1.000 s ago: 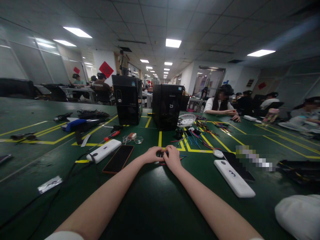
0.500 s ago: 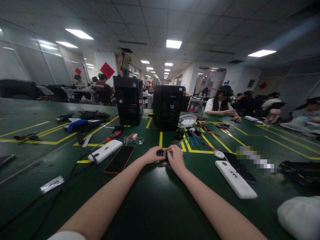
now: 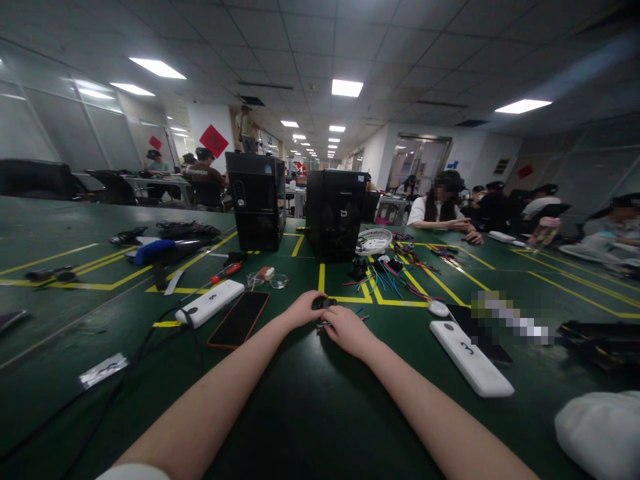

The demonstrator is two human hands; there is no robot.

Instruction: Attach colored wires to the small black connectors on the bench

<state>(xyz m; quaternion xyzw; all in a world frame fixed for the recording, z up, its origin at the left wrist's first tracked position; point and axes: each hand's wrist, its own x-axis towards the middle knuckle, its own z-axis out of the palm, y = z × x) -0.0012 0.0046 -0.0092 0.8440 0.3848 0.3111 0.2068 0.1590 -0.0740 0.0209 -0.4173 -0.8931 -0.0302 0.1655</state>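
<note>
In the head view, my left hand (image 3: 305, 311) pinches a small dark block-like part (image 3: 329, 303) between thumb and fingers, just above the green table. My right hand (image 3: 351, 328) is closed against the near side of that part. Short coloured wires (image 3: 361, 316) stick out past the back of my right hand, and small dark and light ends (image 3: 323, 326) show below its fingertips. My right fingers hide most of the wires and where they meet the part.
Two black computer cases (image 3: 336, 215) stand ahead. Loose wires (image 3: 387, 273) and a white basket (image 3: 374, 241) lie right of them. To the left are a phone (image 3: 241, 320), a white power bank (image 3: 213, 303), glasses (image 3: 280, 281) and a red screwdriver (image 3: 226, 272). Another white power bank (image 3: 473, 360) lies right.
My right hand has shifted down and turned, its fingers now pointing left at the near side of the dark part. My left hand keeps its place and grip.
</note>
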